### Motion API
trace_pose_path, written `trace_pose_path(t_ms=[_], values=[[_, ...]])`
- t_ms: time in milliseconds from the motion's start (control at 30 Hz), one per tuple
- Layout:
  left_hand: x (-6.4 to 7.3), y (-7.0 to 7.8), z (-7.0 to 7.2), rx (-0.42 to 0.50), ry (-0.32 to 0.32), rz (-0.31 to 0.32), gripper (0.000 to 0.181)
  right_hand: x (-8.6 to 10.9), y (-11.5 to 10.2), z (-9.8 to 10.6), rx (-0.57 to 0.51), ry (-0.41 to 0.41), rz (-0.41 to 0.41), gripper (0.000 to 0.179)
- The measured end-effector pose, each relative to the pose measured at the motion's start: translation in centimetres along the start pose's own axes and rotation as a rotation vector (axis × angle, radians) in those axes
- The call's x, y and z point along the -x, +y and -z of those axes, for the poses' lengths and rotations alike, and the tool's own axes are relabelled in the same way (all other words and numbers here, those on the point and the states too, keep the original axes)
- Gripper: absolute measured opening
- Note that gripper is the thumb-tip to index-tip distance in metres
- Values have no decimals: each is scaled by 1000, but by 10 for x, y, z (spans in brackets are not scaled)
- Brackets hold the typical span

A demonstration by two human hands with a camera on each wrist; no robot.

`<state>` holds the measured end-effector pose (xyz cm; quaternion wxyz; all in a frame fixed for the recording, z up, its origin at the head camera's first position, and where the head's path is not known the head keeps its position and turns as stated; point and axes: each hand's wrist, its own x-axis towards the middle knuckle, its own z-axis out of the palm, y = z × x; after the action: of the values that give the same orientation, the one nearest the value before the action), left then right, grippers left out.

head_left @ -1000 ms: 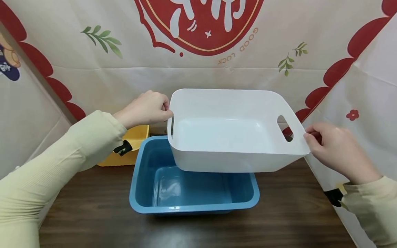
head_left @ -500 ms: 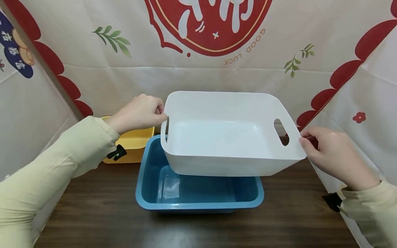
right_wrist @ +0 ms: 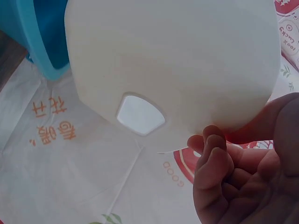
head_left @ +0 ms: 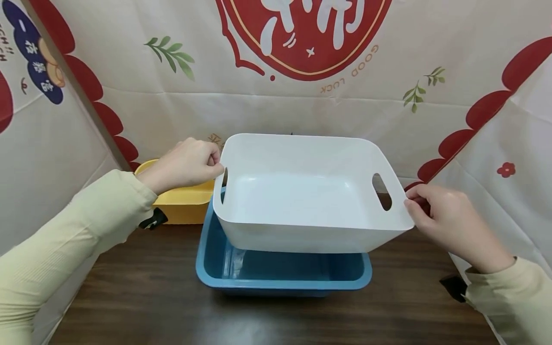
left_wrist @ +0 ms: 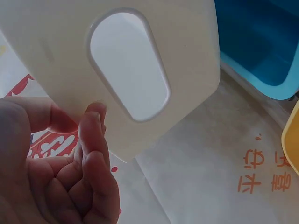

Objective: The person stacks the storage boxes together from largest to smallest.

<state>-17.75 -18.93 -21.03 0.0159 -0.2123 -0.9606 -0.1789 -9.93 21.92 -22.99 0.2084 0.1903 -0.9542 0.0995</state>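
I see the left hand (head_left: 185, 163) and right hand (head_left: 453, 223) pinching a white basket (head_left: 297, 201) above the blue tub (head_left: 284, 285); a yellow bin (head_left: 181, 213) stands left of the tub.

The low bin (head_left: 284, 283) stands on the table (head_left: 258, 318). The top bin (head_left: 297, 238) is up over its back part, and the low bin's front pokes out before it. The left hand (head_left: 185, 164) is at the top bin's left end, the right hand (head_left: 450, 224) at its right end. The side bin (head_left: 183, 213) sits farther back, left of the low bin, partly behind the left arm (head_left: 82, 230). A cloth (head_left: 302, 112) hangs behind all the bins.
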Motion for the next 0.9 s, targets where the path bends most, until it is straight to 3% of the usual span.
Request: trace_pose_path(t_ms=[433,667,900], values=[[11,-13,-9,-3,-30,-11,14,4,-9,-16,-59,-6,14,4],[13,-19,-22,51,-75,31,14,8,-11,-26,-81,-11,10,5],[17,-22,-28,52,-52,39,13,12,-13,-31,-101,-11,-6,6]])
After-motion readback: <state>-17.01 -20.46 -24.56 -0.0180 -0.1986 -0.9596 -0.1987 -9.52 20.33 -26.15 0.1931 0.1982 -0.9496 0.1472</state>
